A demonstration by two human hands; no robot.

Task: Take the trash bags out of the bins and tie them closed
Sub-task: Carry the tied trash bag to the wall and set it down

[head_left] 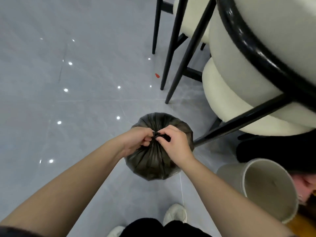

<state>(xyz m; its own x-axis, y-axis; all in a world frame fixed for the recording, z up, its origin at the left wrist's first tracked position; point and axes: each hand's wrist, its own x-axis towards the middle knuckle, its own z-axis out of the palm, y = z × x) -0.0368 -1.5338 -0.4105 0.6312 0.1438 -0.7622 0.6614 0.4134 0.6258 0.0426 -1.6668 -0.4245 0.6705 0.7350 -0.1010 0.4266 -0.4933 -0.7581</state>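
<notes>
A full black trash bag [154, 164] stands on the grey tiled floor in front of me, its top gathered into a tight bunch. My left hand [138, 140] pinches the gathered neck from the left. My right hand [173, 141] pinches a strand of the bag's top from the right, and the two hands meet at the knot. A white round bin [261, 189] with nothing visible inside it sits at the lower right, tilted with its opening towards me.
Cream upholstered chairs with black metal legs [177, 53] crowd the upper right, one frame bar [239, 124] reaching down close to the bag. A small red scrap [157, 75] lies on the floor. Another person [306, 185] is partly visible at the right edge. My white shoes [175, 214] stand below.
</notes>
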